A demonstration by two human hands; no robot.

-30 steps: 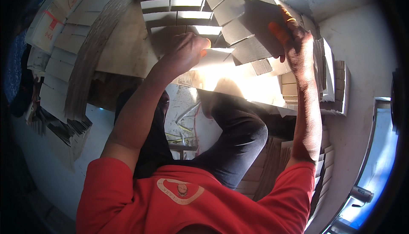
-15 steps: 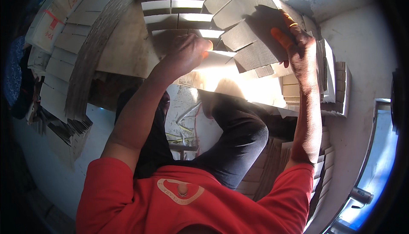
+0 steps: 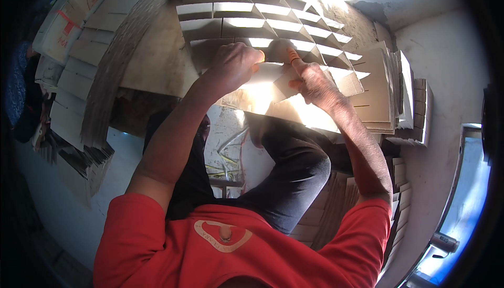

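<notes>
A cardboard divider (image 3: 244, 23) of interlocked slotted strips stands on the worktable in front of me, partly in bright sun. My left hand (image 3: 236, 63) is closed on its near strip, fingers curled round the upper edge. Further right, my right hand (image 3: 315, 84) grips the near part of the divider, index finger and thumb on opposite sides of the cardboard. Orange coverings show on fingers of both hands. Slanting strips cross the long ones to the right of my left hand. Glare hides part of the near edge.
Stacked slotted cardboard sheets (image 3: 375, 91) stand right of the divider, beside the wall. A long stack of cardboard strips (image 3: 107, 78) curves along the left, with a printed carton (image 3: 73, 18) behind it. The wooden tabletop (image 3: 149, 65) shows between. More cardboard lies low at right.
My right hand has moved left and inward from the right side. The slotted sheet it held up at an angle now sits crossed into the divider. My left hand has stayed almost in place.
</notes>
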